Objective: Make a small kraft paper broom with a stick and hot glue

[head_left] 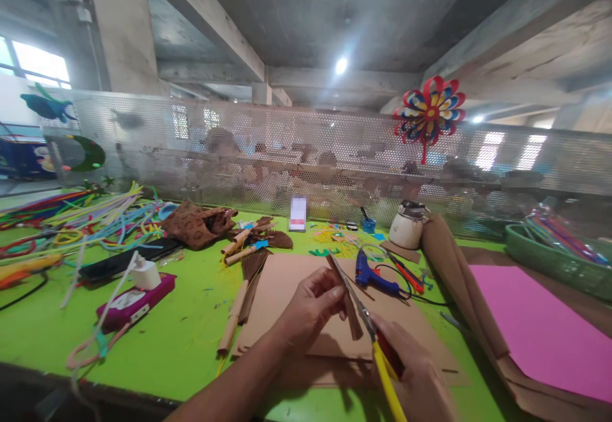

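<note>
My left hand (310, 304) pinches a narrow folded strip of brown paper (354, 325) between thumb and fingers. Around the handles of a pair of scissors (388, 377), part yellow, my right hand (418, 364) is closed. The metal blades point up and away, lying along the strip's right side; I cannot tell whether they bite into it. Both hands are above a stack of brown sheets (282, 282). Just beyond lies a blue hot glue gun (375, 276). Left of the sheets are fan-shaped brown paper pieces with rolled paper handles (231, 320).
A purple power strip (138, 302) and a black phone (125, 261) lie left, near pipe cleaners (105, 215). A lit phone (297, 213) stands at the back by a perforated screen (268, 148). Right are a white jar (405, 227), pink paper (540, 326) and a green basket (549, 253).
</note>
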Demonstrator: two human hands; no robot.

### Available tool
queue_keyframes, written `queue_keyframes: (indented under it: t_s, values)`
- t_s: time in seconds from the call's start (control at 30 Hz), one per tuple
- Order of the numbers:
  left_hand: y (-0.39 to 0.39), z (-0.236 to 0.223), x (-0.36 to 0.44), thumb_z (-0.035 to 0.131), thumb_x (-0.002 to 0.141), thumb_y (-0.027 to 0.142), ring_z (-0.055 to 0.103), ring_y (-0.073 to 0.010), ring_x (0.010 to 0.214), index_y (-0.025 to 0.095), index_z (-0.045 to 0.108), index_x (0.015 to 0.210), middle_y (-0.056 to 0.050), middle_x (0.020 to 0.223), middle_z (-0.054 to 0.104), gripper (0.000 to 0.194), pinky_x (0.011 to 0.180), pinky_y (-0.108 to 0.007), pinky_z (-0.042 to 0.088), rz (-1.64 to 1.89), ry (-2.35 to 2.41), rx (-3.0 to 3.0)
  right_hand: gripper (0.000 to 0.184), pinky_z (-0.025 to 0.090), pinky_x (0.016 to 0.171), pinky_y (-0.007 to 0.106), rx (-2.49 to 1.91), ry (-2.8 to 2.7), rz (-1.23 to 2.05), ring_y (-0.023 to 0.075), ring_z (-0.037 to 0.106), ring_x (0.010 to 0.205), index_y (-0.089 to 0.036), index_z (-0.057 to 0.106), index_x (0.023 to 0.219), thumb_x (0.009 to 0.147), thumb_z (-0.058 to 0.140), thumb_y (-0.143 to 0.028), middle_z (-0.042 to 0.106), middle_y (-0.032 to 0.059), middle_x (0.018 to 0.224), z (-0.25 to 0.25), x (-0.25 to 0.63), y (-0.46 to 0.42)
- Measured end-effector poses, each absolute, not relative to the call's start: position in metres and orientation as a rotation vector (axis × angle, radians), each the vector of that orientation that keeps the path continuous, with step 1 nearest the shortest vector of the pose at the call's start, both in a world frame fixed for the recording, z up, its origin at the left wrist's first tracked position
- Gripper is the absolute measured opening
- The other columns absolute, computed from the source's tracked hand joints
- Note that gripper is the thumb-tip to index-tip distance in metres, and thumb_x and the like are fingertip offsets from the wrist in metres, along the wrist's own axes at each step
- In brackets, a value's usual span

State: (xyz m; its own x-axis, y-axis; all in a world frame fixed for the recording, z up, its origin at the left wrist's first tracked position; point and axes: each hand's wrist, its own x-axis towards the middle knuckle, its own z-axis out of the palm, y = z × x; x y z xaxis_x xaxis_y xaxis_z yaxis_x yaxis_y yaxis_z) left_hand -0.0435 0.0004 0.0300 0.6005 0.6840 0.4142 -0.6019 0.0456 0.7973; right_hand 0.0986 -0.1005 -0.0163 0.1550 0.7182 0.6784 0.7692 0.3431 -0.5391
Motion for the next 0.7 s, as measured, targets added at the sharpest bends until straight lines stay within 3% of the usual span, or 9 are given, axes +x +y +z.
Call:
queue_keyframes:
  t_s: [0.37, 0.53, 0.7]
  values:
    - [-0.001, 0.032, -0.045, 0.067, 0.074, 0.027, 0.049, -0.0082, 0.056, 0.013, 0.053, 0.073, 0.000, 0.063, 0.053, 0.020, 0.057, -0.022, 0.038, 0.958, 0.164, 1.158, 0.040, 0.050, 0.058, 0.025, -1.446, -1.565, -0.057, 0.0188, 0.061, 0.065, -0.018, 0.062, 0.107, 0.070, 0.049, -0.020, 0.065, 0.0066, 0.077, -0.013, 0.099, -0.103]
    - [-0.002, 0.032, -0.046, 0.066, 0.074, 0.024, 0.050, -0.0074, 0.058, 0.013, 0.051, 0.073, 0.000, 0.065, 0.054, 0.019, 0.058, -0.021, 0.039, 0.949, 0.198, 1.138, 0.041, 0.052, 0.064, 0.027, -1.479, -1.536, -0.074, 0.0209, 0.064, 0.076, -0.020, 0.061, 0.109, 0.070, 0.048, -0.020, 0.068, 0.0067, 0.085, -0.008, 0.106, -0.104]
    - [0.000, 0.036, -0.049, 0.063, 0.075, 0.029, 0.061, -0.0144, 0.062, 0.015, 0.044, 0.073, -0.007, 0.073, 0.064, 0.024, 0.050, -0.021, 0.039, 0.880, 0.254, 1.141, 0.036, 0.053, 0.069, 0.030, -1.690, -1.566, -0.072, 0.0222, 0.065, 0.083, -0.018, 0.064, 0.104, 0.072, 0.049, -0.022, 0.069, 0.0089, 0.095, 0.000, 0.125, -0.107]
